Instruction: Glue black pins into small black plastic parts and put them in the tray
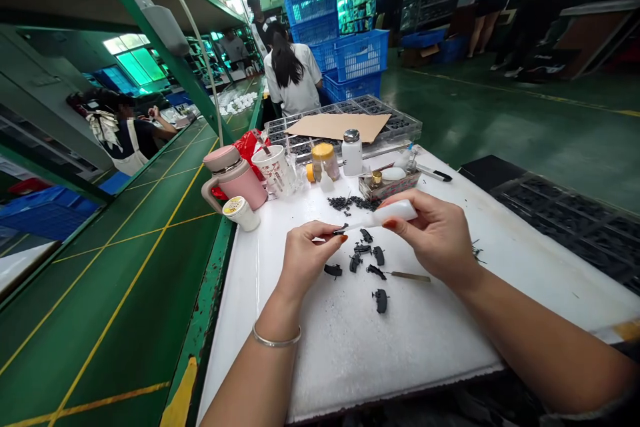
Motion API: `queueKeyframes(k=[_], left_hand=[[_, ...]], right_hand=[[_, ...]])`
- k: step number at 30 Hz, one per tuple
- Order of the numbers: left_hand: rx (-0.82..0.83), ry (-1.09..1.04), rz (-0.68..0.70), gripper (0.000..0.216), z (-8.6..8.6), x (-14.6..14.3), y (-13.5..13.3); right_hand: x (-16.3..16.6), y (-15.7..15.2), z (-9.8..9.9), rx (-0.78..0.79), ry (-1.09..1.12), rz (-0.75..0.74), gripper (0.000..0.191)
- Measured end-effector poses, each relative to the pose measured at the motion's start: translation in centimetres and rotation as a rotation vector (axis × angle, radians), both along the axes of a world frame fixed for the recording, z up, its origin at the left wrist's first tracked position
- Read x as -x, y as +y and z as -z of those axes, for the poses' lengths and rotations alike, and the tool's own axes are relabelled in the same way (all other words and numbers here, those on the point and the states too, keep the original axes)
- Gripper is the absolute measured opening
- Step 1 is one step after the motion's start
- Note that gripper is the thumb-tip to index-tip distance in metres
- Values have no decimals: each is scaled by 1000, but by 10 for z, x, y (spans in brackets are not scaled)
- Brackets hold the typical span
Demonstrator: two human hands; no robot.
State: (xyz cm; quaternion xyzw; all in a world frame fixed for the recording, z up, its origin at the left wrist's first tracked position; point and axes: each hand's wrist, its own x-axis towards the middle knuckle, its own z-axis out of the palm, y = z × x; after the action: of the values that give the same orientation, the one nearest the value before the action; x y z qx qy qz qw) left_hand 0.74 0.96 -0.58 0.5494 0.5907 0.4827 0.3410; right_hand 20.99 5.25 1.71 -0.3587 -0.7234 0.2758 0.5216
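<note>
My left hand (306,255) is pinched shut on a tiny black part (342,229) above the white foam mat (350,340). My right hand (436,235) grips a small white squeeze bottle (395,213) whose thin nozzle points left and touches that part. Several small black plastic parts (373,263) lie on the mat just below my hands. A heap of tiny black bits (350,202) sits farther back. A thin metal tool (410,275) lies under my right hand.
A pink mug (235,177), a white paper cup (273,167), jars and a white bottle (352,151) stand at the mat's far edge. Behind are black part trays with cardboard (337,125), blue crates (350,53) and seated workers. More black trays (575,213) lie right.
</note>
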Motion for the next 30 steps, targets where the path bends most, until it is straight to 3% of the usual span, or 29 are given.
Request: queueKeyframes(k=[30], left_hand=[[28,-12,5,20,1,0,0]], right_hand=[[1,-1,1,-31,-42,26,16]])
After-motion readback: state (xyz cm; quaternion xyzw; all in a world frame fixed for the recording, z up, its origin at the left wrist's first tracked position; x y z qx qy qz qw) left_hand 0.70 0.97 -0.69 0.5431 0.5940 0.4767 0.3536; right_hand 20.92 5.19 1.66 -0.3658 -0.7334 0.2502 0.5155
